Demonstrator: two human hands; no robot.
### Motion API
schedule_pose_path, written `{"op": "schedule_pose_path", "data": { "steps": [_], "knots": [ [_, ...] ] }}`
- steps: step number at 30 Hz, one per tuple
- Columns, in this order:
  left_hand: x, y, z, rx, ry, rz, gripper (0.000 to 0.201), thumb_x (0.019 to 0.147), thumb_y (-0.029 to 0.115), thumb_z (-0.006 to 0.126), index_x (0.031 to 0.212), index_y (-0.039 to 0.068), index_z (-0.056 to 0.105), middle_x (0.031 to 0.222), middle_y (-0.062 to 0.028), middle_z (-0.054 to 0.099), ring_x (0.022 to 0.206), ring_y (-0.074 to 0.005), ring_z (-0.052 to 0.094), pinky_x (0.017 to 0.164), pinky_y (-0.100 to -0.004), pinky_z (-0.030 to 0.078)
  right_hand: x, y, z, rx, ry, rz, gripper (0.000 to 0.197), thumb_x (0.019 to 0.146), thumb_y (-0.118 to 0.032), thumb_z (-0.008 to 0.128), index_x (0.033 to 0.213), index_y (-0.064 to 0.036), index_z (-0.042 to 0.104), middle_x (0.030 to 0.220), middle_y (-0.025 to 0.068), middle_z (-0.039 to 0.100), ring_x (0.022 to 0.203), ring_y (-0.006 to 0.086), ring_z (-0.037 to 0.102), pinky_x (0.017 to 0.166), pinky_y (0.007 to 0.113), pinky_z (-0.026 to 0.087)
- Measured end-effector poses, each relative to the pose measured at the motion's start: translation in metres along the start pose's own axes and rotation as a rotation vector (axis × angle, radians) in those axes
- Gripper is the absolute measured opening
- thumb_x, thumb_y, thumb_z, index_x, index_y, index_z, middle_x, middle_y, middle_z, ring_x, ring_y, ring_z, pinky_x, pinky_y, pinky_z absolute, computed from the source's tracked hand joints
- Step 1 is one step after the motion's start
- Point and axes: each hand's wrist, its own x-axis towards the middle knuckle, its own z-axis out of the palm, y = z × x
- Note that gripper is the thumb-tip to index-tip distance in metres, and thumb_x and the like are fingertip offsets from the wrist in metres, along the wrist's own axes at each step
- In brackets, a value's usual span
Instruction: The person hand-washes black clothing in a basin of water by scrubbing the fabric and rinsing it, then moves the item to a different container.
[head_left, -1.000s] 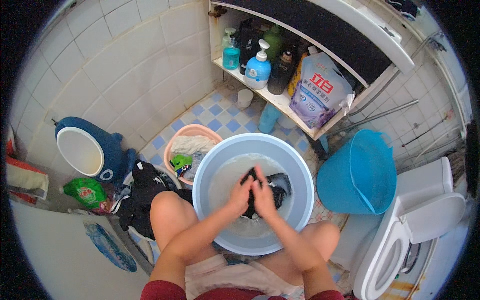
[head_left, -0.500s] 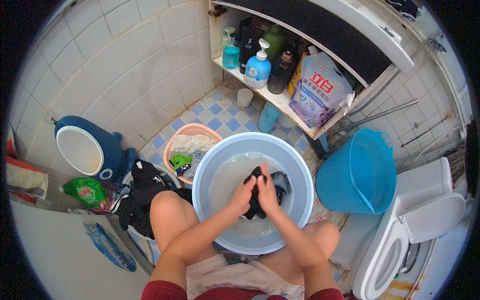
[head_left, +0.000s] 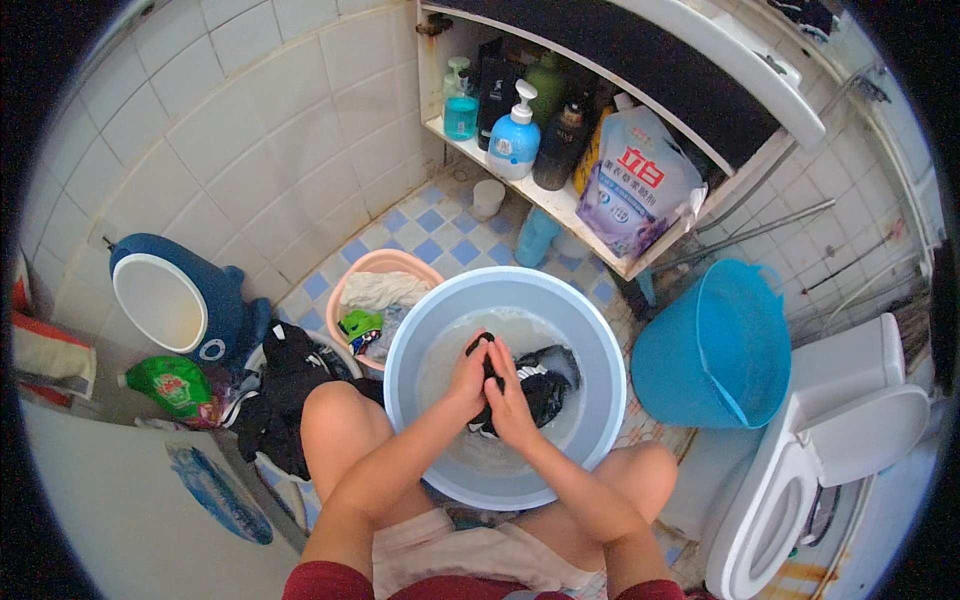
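A large pale blue basin (head_left: 400, 440) of cloudy water stands between my knees. In it lies a wet black garment (head_left: 548, 398) with white marks, partly under the water. My left hand (head_left: 470, 377) and my right hand (head_left: 511, 402) meet over the basin's middle, palms facing, with a bunch of the black cloth pressed between them. Some dark cloth shows at the fingertips of the left hand and between the palms. The rest of the garment spreads to the right of my right hand.
Beyond the basin, a pink tub (head_left: 393, 262) holds light and green clothes. Black clothes (head_left: 283, 395) lie at my left knee. A blue bucket (head_left: 690, 350) and a toilet (head_left: 790, 510) stand on the right. Bottles and a detergent pouch (head_left: 640, 185) fill the far shelf.
Both hands have shifted left and the palms have come closer together. More of the black garment, with its white marks, now shows spread out at the right in the water.
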Motion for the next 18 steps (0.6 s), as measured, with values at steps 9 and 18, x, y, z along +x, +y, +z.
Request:
{"op": "schedule_pose_path", "data": {
  "steps": [9,18],
  "knots": [
    [0.001,-0.006,0.002,0.053,0.011,0.088,0.034,0.093,0.022,0.045,0.12,0.003,0.048,0.109,-0.009,0.055,0.098,-0.0178,0.053,0.086,-0.0306,0.043,0.0,0.005,0.0,-0.239,0.029,-0.041,0.049,0.094,-0.024,0.038,0.138,-0.0044,0.028,0.138,0.0169,0.036,0.129,0.0284,0.032,0.106,0.033,0.023],
    [-0.006,-0.011,0.006,0.104,-0.045,-0.002,0.034,0.093,0.024,0.046,0.12,0.005,0.048,0.111,-0.009,0.055,0.097,-0.019,0.054,0.084,-0.0328,0.044,0.01,0.007,-0.018,0.051,0.054,0.206,0.051,0.094,-0.022,0.037,0.136,0.0038,0.025,0.138,0.0208,0.033,0.129,0.0308,0.031,0.106,0.034,0.022]
  ]
}}
